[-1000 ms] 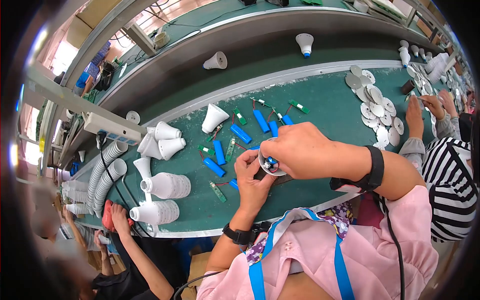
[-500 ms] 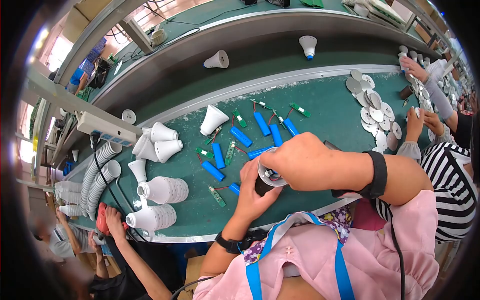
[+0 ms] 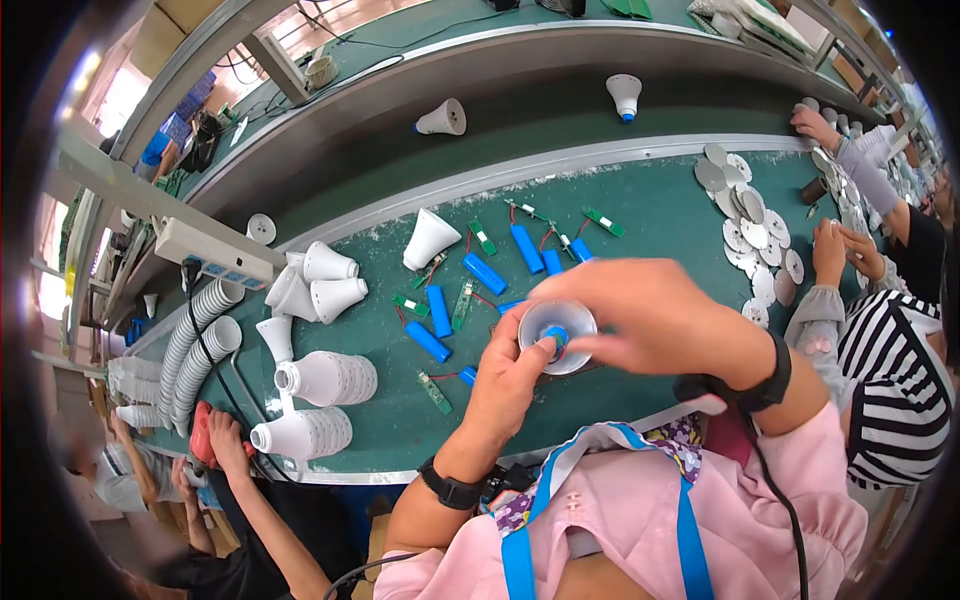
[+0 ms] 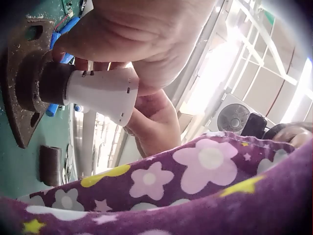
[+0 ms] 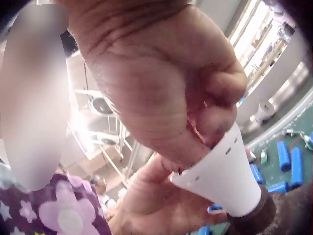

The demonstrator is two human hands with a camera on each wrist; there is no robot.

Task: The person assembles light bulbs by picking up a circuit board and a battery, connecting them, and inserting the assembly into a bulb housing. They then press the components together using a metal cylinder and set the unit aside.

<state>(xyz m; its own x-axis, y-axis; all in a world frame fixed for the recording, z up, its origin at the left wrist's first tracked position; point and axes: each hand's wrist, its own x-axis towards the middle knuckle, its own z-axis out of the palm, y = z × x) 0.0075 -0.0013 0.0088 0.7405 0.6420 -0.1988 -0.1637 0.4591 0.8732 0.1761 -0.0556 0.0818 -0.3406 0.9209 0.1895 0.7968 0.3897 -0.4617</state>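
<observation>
A white cone-shaped lamp housing [image 3: 585, 318] stands with its wide mouth up, a blue piece [image 3: 553, 334] inside. Its narrow end sits in a dark brown metal holder [image 4: 32, 88], as the left wrist view shows. My left hand [image 3: 502, 385] holds the housing from the left, the thumb bent over the rim to the blue piece. My right hand [image 3: 660, 318] is over the right side of the mouth, index finger and thumb apart around the rim. In the right wrist view its thumb dips into the mouth of the housing [image 5: 227, 174], where a bit of red shows.
Blue battery cells [image 3: 484, 272] wired to green circuit boards [image 3: 435, 393] lie ahead. White housings [image 3: 335, 298] and nested stacks [image 3: 320, 378] stand left, near a power strip [image 3: 215, 255]. Round discs [image 3: 755, 235] are heaped right. Other people's hands [image 3: 830, 252] work at both sides.
The right hand has drawn back from deep in the housing, its fingers now parted at the rim. The left thumb has moved over the mouth. The blue piece shows more plainly.
</observation>
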